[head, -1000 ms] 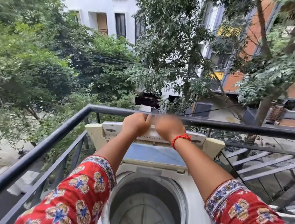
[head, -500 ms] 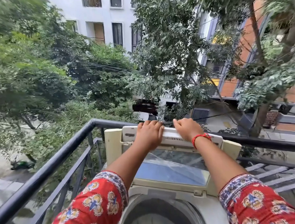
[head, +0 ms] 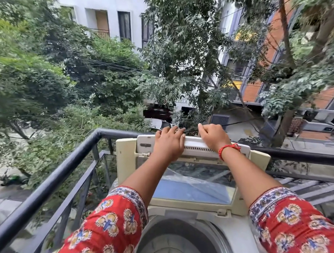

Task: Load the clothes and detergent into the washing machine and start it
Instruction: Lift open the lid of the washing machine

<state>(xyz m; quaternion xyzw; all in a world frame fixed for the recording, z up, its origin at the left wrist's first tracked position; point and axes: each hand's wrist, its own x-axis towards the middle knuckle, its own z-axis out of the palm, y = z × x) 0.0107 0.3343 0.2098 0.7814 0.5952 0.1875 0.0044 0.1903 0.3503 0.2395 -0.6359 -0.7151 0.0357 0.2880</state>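
On the head view: early stage, judging by lid folded up and open, drum showing no clothes, no detergent in sight, starting not yet done. Left hand flat, fingers together, draped over lid's top edge; right hand curled, gripping same edge just beside. Washing machine directly beneath both forearms.

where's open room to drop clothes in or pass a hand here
Free: the round white drum opening between the two red patterned sleeves. Crowded: the raised cream lid's top edge, covered by left hand and right hand, against the black metal railing.
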